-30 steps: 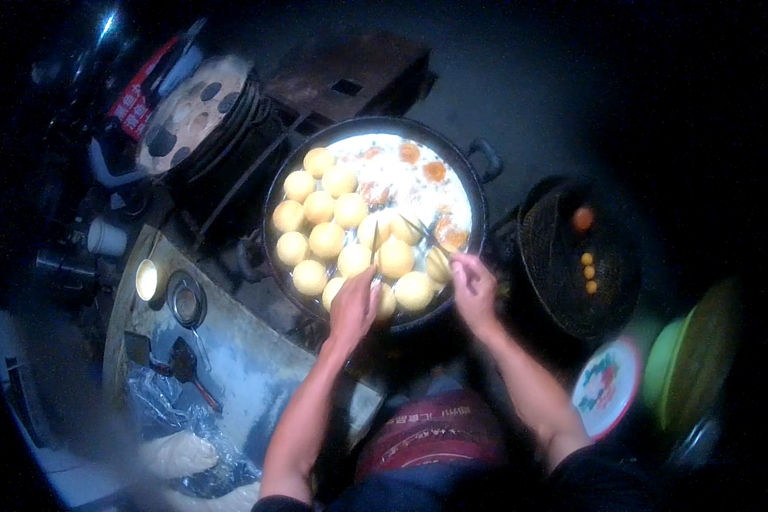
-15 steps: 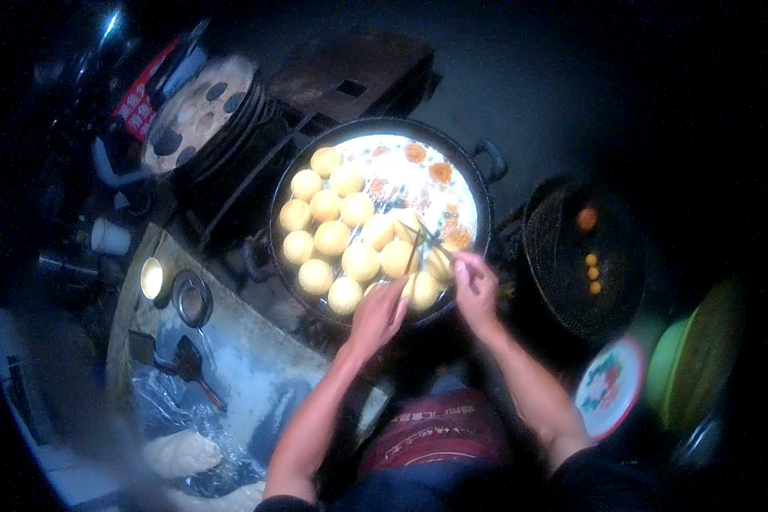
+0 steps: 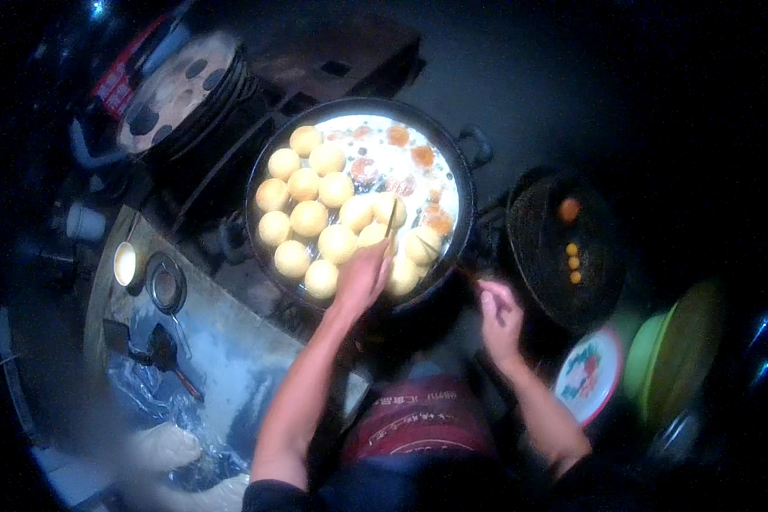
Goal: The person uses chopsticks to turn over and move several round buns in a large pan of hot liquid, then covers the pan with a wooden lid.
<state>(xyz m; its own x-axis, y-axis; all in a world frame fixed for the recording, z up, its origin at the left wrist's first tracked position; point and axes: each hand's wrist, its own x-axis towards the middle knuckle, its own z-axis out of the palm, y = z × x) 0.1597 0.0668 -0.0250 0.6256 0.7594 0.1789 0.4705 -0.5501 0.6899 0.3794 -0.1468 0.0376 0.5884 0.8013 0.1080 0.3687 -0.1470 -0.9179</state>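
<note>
As left hand [image 3: 363,275] holds stick [image 3: 392,215], balls [image 3: 310,219], pan [image 3: 465,200]

Golden-yellow balls [image 3: 309,219], red-rimmed white floral plate [image 3: 606,346]

Seen from above, a person wears a dark top [image 3: 384,488], black or deep navy, with dark sleeves [image 3: 273,497] that leave both forearms [image 3: 297,408] bare. At the front of the body is a maroon, apron-like cloth [image 3: 418,416] with rows of white printing and a thin, curved white line. Both hands [image 3: 365,277] are bare.
</note>
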